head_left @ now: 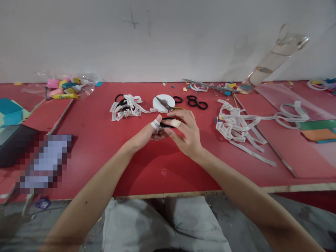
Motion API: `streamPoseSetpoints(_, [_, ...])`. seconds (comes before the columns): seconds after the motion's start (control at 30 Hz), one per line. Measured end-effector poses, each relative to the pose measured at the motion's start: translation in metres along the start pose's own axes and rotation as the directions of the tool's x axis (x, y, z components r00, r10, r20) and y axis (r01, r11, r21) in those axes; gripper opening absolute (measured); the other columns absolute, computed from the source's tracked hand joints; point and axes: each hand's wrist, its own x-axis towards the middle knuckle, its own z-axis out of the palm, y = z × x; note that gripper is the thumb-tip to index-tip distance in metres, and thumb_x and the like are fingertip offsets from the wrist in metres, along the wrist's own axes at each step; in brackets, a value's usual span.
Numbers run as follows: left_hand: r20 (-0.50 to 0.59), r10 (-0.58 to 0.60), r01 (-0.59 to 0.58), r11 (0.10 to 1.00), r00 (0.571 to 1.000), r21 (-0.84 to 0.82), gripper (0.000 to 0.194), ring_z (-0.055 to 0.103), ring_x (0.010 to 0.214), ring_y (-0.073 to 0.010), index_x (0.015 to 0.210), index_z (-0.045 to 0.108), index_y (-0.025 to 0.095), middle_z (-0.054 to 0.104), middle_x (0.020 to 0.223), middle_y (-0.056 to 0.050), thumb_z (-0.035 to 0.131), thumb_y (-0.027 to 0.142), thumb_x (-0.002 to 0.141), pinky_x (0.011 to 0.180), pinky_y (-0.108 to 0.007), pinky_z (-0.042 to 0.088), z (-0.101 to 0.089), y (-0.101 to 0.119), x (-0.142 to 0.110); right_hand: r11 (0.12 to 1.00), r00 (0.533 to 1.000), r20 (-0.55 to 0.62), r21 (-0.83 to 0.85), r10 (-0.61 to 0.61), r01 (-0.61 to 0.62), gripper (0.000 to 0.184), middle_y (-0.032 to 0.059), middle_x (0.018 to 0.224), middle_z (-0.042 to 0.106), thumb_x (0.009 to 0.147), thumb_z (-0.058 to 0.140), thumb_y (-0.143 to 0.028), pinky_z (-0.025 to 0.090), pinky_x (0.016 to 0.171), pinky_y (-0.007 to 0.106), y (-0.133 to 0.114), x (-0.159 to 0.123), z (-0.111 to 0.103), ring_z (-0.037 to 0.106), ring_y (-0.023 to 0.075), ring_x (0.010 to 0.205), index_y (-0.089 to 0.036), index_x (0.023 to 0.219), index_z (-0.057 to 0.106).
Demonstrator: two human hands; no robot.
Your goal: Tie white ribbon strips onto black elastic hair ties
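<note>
My left hand (pixel 149 132) and my right hand (pixel 185 133) meet over the middle of the red table (pixel 105 147). Between them they pinch a black hair tie (pixel 166 123) with a white printed ribbon label (pixel 155 124) wrapped round it at my left thumb. A pale tape strip covers one right finger. Just behind the hands lies a white tape roll (pixel 162 102) with scissors (pixel 165 104) resting on it. Left of the roll sits a heap of labelled hair ties (pixel 126 106). Loose black hair ties (pixel 195 101) lie to its right.
A tangle of white printed ribbon (pixel 237 127) spreads at the right, running toward coloured sheets (pixel 319 130). A clear bag of coloured items (pixel 65 87) lies back left. A blurred dark object (pixel 39 157) sits at the left edge. The white wall stands behind.
</note>
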Motion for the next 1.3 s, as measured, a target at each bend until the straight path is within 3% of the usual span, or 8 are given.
streamPoseSetpoints(0.2, [-0.081,-0.037,0.031,0.997,0.996,-0.076,0.051,0.033,0.050,-0.0081,0.077,0.050,0.019,0.046,0.062,0.001,0.042,0.068,0.089,0.046,-0.023,0.021,-0.003,-0.006,0.003,0.998,0.996,0.068,-0.037,-0.051,0.053,0.020,0.0055,0.110,0.070,0.092,0.061,-0.027,0.048,0.095,0.046,0.006,0.000,0.001,0.061,0.0235,0.105,-0.030,0.110,0.068])
streamPoseSetpoints(0.3, [-0.066,-0.047,0.043,0.997,0.997,-0.065,0.053,0.034,0.049,-0.0077,0.076,0.049,0.018,0.046,0.062,0.001,0.040,0.069,0.089,0.045,-0.023,0.021,-0.002,-0.003,0.004,0.998,0.996,0.073,-0.028,-0.059,0.061,0.020,0.0049,0.111,0.070,0.093,0.058,-0.026,0.048,0.096,0.045,0.008,0.000,0.000,0.063,0.0226,0.105,-0.030,0.111,0.068])
streamPoseSetpoints(0.57, [-0.073,-0.046,0.035,0.989,0.996,-0.147,0.051,0.030,0.047,-0.0063,0.078,0.049,0.019,0.045,0.061,0.002,0.044,0.068,0.088,0.044,-0.020,0.017,0.002,0.004,0.004,0.990,0.993,0.090,0.124,-0.081,0.069,0.027,0.0041,0.118,0.070,0.097,0.051,-0.025,0.047,0.099,0.043,0.009,0.000,0.000,0.063,0.0208,0.111,-0.032,0.119,0.064])
streamPoseSetpoints(0.7, [-0.045,-0.094,0.084,0.979,0.995,-0.184,0.053,0.029,0.046,-0.0059,0.077,0.049,0.018,0.047,0.061,0.002,0.043,0.070,0.087,0.044,-0.021,0.017,0.003,0.002,0.005,0.987,0.997,0.068,0.158,-0.039,0.027,0.023,0.0050,0.110,0.069,0.098,0.050,-0.031,0.048,0.096,0.043,0.012,0.000,0.003,0.061,0.0208,0.106,-0.030,0.112,0.068])
streamPoseSetpoints(0.83, [-0.080,-0.107,0.092,0.981,0.991,-0.170,0.052,0.031,0.046,-0.0061,0.075,0.048,0.018,0.049,0.063,0.001,0.045,0.069,0.086,0.044,-0.022,0.018,0.010,0.004,0.003,0.974,0.992,0.120,0.226,-0.025,-0.003,0.025,0.0082,0.113,0.063,0.098,0.048,-0.037,0.049,0.097,0.043,0.014,-0.001,0.003,0.058,0.0218,0.110,-0.028,0.109,0.069])
streamPoseSetpoints(1.07, [-0.270,-0.029,0.000,0.994,0.962,-0.106,0.050,0.031,0.051,-0.0078,0.091,0.060,0.019,0.043,0.065,0.002,0.045,0.067,0.088,0.046,-0.022,0.018,0.015,0.006,0.003,0.993,0.997,0.067,0.114,-0.041,0.033,0.021,0.0066,0.113,0.066,0.086,0.068,-0.034,0.047,0.101,0.048,0.011,-0.001,0.004,0.059,0.0247,0.113,-0.030,0.107,0.069])
streamPoseSetpoints(1.17, [-0.279,0.019,-0.028,0.999,0.960,-0.029,0.052,0.035,0.053,-0.0091,0.100,0.063,0.022,0.051,0.071,0.000,0.041,0.067,0.089,0.046,-0.024,0.021,0.011,0.001,0.004,0.992,0.996,0.070,0.120,-0.059,0.050,0.014,0.0034,0.103,0.070,0.089,0.064,-0.029,0.049,0.099,0.046,0.011,-0.002,0.005,0.062,0.0227,0.110,-0.032,0.101,0.071])
streamPoseSetpoints(1.3, [-0.281,0.085,-0.069,0.995,0.956,0.068,0.055,0.046,0.060,-0.0122,0.109,0.064,0.025,0.059,0.078,-0.003,0.035,0.068,0.091,0.046,-0.025,0.027,0.006,-0.005,0.006,0.986,0.993,0.059,0.140,-0.102,0.093,0.020,0.0021,0.094,0.073,0.092,0.058,-0.020,0.052,0.097,0.044,0.011,-0.003,0.005,0.064,0.0205,0.106,-0.032,0.101,0.072])
